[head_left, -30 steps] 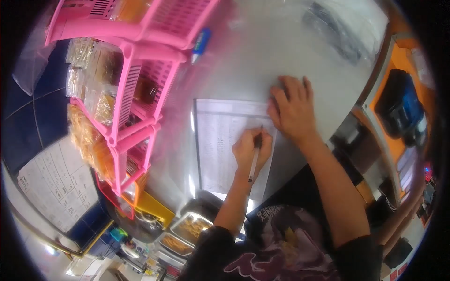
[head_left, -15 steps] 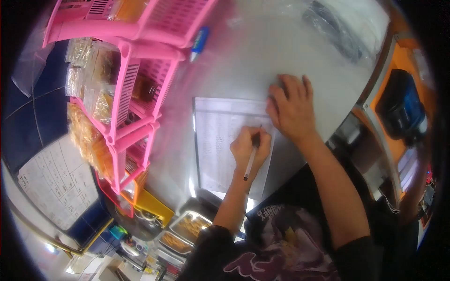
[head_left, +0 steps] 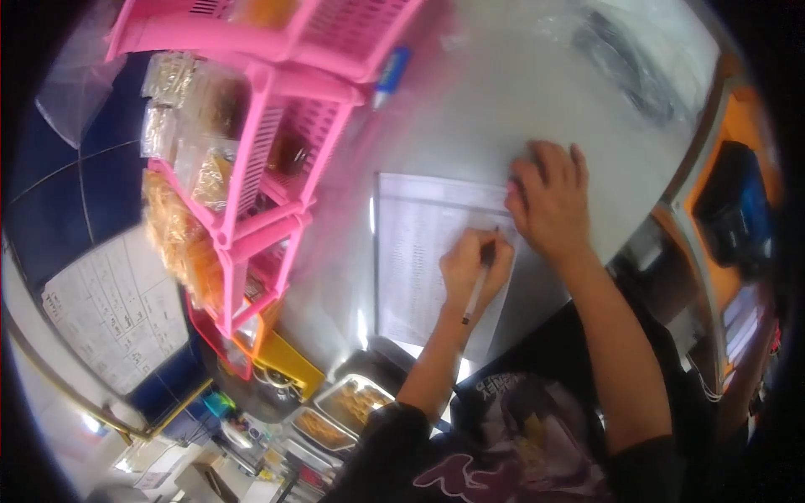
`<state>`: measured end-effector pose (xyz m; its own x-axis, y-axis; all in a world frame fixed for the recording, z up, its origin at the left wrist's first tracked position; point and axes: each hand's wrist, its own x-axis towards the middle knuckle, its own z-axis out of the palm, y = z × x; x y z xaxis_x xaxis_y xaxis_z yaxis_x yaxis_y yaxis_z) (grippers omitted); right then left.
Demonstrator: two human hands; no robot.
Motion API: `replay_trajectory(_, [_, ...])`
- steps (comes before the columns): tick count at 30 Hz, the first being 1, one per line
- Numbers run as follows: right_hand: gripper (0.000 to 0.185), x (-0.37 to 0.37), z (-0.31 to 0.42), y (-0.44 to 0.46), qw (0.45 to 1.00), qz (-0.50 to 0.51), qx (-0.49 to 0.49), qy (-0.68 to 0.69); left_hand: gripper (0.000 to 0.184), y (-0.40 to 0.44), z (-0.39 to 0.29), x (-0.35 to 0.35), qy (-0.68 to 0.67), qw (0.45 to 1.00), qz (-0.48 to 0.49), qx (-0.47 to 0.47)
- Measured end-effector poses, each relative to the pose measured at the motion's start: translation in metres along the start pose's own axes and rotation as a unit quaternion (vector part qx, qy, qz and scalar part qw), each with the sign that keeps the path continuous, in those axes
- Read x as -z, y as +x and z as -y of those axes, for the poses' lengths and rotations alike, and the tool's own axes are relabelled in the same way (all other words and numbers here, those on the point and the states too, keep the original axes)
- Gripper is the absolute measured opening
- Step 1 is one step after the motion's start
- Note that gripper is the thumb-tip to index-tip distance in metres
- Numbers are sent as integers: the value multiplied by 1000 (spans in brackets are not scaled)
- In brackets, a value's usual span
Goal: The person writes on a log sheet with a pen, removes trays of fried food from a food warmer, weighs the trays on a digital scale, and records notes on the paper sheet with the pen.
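Observation:
My left hand [head_left: 474, 272] is closed around a pen [head_left: 475, 293] with a pale barrel and a dark end. The pen's tip is close to the right side of a printed sheet [head_left: 411, 293] bearing columns of small text, too blurred to read. My right hand [head_left: 549, 201] lies palm down at the sheet's upper right corner, fingers slightly bent and apart, with nothing in it. The sheet rests on a grey metal table [head_left: 470, 101].
Pink stacked baskets [head_left: 251, 168] with bagged goods stand at the left, a blue marker [head_left: 392, 75] beside them. Clear plastic with something dark [head_left: 625, 63] lies at the far right. Metal trays of food [head_left: 356, 402] are at lower left, below a handwritten wall chart [head_left: 117, 310].
The whole view has shifted slightly, so everything appears farther right. Both hands keep nearly the same places on the sheet, and the pen stays in my left hand.

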<state>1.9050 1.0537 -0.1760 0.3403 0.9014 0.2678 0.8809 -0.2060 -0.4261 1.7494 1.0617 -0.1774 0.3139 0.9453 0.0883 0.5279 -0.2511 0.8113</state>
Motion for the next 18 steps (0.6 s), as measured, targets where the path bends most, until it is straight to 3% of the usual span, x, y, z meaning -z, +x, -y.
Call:
replay_trajectory(4, [29, 0, 0, 1, 1000, 16, -2, -6, 15, 0, 4, 8, -26, 999, 29, 23])
replay_trajectory(9, [31, -1, 0, 1, 1000, 9, 4, -6, 12, 1, 15, 13, -220, 963, 61, 145])
replay_trajectory(18, [32, 0, 1, 2, 1000, 12, 7, -10, 15, 2, 9, 14, -119, 987, 71, 83])
